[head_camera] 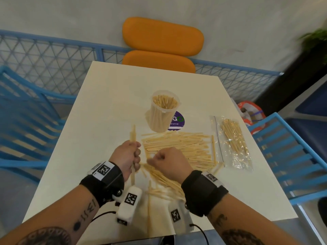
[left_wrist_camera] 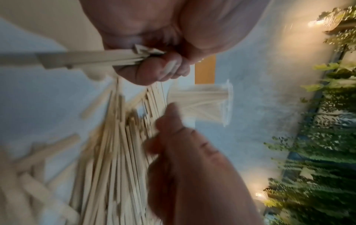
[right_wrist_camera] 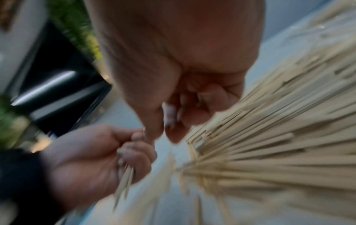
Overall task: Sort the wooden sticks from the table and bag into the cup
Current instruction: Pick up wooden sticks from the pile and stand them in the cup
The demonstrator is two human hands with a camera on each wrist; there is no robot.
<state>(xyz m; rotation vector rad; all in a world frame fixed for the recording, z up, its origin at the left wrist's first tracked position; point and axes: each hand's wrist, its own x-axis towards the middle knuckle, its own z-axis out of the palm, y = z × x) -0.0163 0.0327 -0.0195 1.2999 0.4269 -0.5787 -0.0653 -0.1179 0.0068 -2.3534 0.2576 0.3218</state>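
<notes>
1. Head view: the left hand (head_camera: 126, 154), at centre-left of the frame, has its fingers curled round a small bundle of sticks (head_camera: 132, 137) held upright. The right hand (head_camera: 170, 162), just right of it, is curled with thumb and fingertips drawn together over the near edge of the loose pile of sticks (head_camera: 178, 147) at the centre of the table (head_camera: 106, 96). The cup (head_camera: 161, 114), already well filled, stands just above the pile; the clear bag (head_camera: 233, 144), with sticks inside, lies at centre-right.

2. Left wrist view: blurred, but the bundle plainly runs through the closed left fingers (left_wrist_camera: 154, 71) at upper centre, with the pile spread below.

3. Right wrist view: the right fingertips (right_wrist_camera: 173, 129) pinch together at the pile's edge; whether a stick is between them I cannot tell.

4. I'd judge this the gathering step: sticks are being picked off the pile and collected in the left hand. Next, the bundle needs carrying up to the cup and dropping in end-first, without knocking the cup.
</notes>
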